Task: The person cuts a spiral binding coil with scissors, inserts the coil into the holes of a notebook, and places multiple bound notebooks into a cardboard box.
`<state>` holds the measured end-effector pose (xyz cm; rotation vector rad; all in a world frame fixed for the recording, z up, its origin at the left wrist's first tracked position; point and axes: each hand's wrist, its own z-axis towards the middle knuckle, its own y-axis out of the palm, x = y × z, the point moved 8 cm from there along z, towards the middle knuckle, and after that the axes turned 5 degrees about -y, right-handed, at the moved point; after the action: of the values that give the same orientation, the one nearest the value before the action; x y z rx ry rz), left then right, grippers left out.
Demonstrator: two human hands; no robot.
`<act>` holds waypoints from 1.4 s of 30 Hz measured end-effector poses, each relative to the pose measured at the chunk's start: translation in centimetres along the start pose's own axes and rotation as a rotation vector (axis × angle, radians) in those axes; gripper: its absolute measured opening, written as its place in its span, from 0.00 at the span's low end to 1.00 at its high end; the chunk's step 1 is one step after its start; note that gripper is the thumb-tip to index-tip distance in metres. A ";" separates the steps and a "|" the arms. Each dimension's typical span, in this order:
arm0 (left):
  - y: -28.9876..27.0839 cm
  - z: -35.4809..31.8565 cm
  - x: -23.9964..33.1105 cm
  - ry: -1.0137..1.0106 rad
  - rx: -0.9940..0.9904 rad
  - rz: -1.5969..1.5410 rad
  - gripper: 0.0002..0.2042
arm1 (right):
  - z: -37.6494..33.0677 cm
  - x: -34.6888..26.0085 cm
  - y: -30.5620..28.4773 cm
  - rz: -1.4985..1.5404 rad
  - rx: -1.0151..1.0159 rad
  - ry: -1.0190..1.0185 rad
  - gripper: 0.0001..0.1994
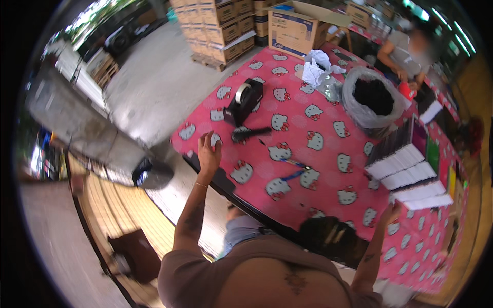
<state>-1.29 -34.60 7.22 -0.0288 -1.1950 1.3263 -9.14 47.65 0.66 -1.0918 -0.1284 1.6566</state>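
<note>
- On the right side of the pink table (326,185) sits a stack (408,177) of what look like books.
- The stack has rows of white page edges, one behind another, facing the person. Its far left part looks dark. Purple shows near its back end, and green and yellow show along its right side. The rows lean a bit and are not quite even. The words on it are too blurry to read.
- The right hand (393,211) is at the near left corner of the stack. Its fingers are close to that corner. I cannot tell if they pinch it or just touch it.
- The left hand (209,154) is up over the left edge of the table, well apart from the stack. Its fingers are spread and bent a little, with the thumb out to the side, and it holds nothing.
- Past the left hand is a black tape holder (249,108) with a pale roll on it. A black brush-like thing (250,133) lies just beside it.
- Two thin tools (292,175) with blue on them lie near the middle of the table.
- Behind the stack is a clear bag (354,105) full of black stuff (375,97). Crumpled white paper (312,72) lies near it.
- At the far end stands an open brown box (290,35). More boxes (218,25) are piled on the floor.
- Another person (400,49) is at the far right, with a red thing (407,91) at the hands.
</note>
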 end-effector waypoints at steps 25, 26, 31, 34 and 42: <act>4.0 19.5 -0.1 0.333 -0.385 -0.345 0.36 | 8.6 -52.9 48.5 0.011 -0.442 0.014 0.46; 3.3 20.0 -0.6 0.294 -0.406 -0.361 0.35 | 8.6 -53.4 49.5 0.007 -0.456 0.090 0.48; 3.2 22.1 8.0 0.374 -0.474 -0.588 0.32 | 13.5 -46.3 45.2 0.033 -0.154 -0.096 0.12; 2.2 22.6 12.7 0.636 -0.468 -0.531 0.29 | 7.1 -50.9 43.4 0.239 -0.219 -0.180 0.09; 21.8 18.6 21.8 0.581 -0.780 -0.515 0.11 | -7.4 -50.8 28.8 0.126 -0.361 -0.082 0.14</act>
<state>-33.92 -22.23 16.18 -0.5870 -1.0425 0.3045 -25.43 -8.24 9.50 -1.3221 -0.4333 1.8370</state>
